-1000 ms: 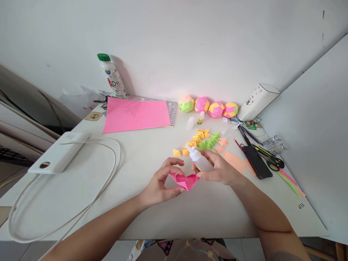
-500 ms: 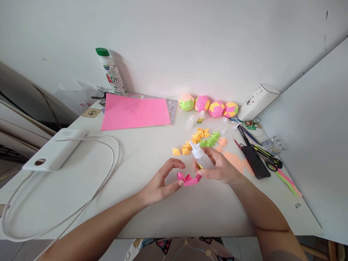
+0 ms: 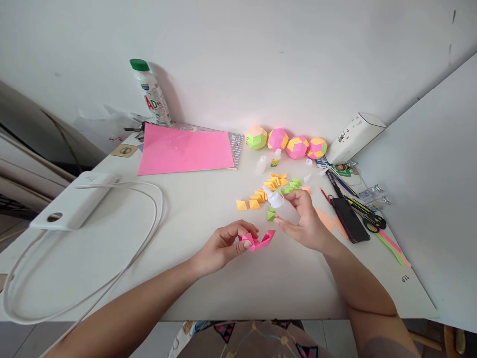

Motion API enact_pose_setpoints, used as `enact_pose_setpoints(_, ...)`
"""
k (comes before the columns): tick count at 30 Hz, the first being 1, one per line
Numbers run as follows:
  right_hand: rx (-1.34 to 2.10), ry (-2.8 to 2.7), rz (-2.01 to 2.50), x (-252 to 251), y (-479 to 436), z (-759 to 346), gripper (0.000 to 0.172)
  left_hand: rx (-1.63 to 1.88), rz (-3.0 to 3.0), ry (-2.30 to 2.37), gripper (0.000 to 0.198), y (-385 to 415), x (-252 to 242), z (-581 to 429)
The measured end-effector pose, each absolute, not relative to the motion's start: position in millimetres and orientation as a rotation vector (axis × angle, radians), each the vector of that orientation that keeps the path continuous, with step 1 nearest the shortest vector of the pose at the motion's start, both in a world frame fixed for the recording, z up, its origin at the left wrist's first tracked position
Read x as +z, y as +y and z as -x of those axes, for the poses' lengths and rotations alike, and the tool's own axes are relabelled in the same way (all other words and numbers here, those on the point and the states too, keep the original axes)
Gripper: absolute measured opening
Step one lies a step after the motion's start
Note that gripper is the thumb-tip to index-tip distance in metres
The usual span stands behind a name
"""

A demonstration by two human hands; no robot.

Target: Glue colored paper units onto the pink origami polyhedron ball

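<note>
Between thumb and fingers, my left hand (image 3: pixel 223 247) pinches a folded pink paper piece (image 3: pixel 264 242) just above the white table. My right hand (image 3: pixel 302 224) is wrapped round a translucent glue bottle (image 3: pixel 286 210), its white nozzle (image 3: pixel 275 196) tilted up to the left. Beneath the bottle, a green folded paper piece (image 3: pixel 271 215) lies on the table. Behind the hands are rows of folded yellow-orange pieces (image 3: pixel 260 196) and green pieces (image 3: pixel 295 184). Flat peach paper (image 3: pixel 325 219) lies partly hidden behind my right hand.
Several coloured paper balls (image 3: pixel 277 139) line the wall, with small bottles (image 3: pixel 262 164) before them. Pink sheets (image 3: pixel 186 151) lie back left, near a green-capped bottle (image 3: pixel 152 94). A white power strip (image 3: pixel 76 201) and cable occupy the left; a black phone (image 3: pixel 349 219) and scissors (image 3: pixel 370 223) the right.
My left hand has closed on the pink paper piece. My right hand has come away from it, carrying the glue bottle up and slightly right; the single green piece now shows below.
</note>
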State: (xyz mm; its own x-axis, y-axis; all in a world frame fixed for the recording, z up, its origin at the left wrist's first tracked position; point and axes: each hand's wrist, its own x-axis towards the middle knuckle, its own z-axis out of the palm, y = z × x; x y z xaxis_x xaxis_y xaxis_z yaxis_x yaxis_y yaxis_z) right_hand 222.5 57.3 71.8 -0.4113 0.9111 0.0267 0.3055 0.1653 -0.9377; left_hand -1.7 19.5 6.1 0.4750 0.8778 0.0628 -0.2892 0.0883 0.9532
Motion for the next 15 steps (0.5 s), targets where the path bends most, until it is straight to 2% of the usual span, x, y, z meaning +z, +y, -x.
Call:
enact_pose_setpoints(2, 1.059, -1.929, 1.130, 79, 59, -228, 0.039, 0.903, -1.127, 0.611, 0.017, 19, 6, 1)
enact_pose_setpoints(5, 0.975, -1.982, 1.103, 93, 60, -233, 0.036, 0.831, -1.029, 0.623, 0.022, 18, 5, 0)
enact_pose_setpoints(15, 1.421, -1.474, 1.148, 94, 63, -238, 0.046, 0.791, -0.789, 0.613, 0.024, 19, 5, -1)
